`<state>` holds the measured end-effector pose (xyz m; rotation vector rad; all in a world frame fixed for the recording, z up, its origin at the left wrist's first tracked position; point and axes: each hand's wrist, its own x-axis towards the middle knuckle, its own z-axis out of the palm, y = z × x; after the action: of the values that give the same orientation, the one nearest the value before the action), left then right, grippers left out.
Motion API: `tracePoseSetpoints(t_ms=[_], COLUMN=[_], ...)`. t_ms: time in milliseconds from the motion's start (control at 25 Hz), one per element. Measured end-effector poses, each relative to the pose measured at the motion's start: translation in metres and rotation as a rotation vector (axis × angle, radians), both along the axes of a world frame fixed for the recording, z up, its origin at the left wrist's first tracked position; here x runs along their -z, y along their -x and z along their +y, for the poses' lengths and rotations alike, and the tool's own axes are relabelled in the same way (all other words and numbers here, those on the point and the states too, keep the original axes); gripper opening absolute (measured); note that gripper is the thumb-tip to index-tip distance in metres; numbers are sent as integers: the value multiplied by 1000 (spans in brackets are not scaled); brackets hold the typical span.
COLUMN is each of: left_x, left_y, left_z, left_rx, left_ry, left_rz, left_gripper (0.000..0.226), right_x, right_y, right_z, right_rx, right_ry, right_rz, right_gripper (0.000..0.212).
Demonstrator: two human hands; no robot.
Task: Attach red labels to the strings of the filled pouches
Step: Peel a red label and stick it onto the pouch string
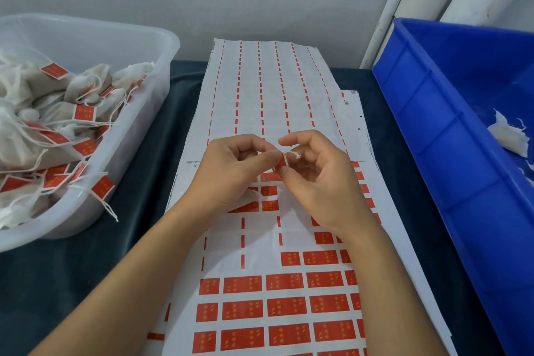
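Both hands, left hand (231,165) and right hand (315,179), pinch a small red paper label (281,161) around thin white string (294,155) above the white label sheet (277,292); misaligned folding risks missing the string.

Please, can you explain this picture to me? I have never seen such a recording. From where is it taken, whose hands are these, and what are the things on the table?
There is no machine here. A person wears a camera on the head, so you look down at their own two bare hands. Both the left hand and the right hand pinch one small red label with a white string end beside it; the label seems to be being folded onto that string. Under the hands lies a sheet of red labels, partly used. Behind it lies an emptied sheet with only red strips left. At the left a clear tub holds white pouches that already carry red labels. At the right a blue bin holds some white material, mostly cut off by the picture's edge.
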<state>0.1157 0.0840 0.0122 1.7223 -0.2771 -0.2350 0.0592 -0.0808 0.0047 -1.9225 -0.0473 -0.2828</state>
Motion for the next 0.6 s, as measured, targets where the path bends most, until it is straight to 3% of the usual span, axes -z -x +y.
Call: tracePoseSetpoints(t_ms=[320, 600], left_x=[3, 3], left_y=[-1, -2], left_z=[-2, -2], left_rx=[11, -16], left_ry=[-67, -103], left_rz=[-22, 3], left_gripper=[15, 15], right_x=[-1, -1], right_y=[0, 0], right_z=[-1, -2], right_rx=[88, 96], right_ry=[-4, -46], right_rz=[25, 49], right_gripper=[6, 12])
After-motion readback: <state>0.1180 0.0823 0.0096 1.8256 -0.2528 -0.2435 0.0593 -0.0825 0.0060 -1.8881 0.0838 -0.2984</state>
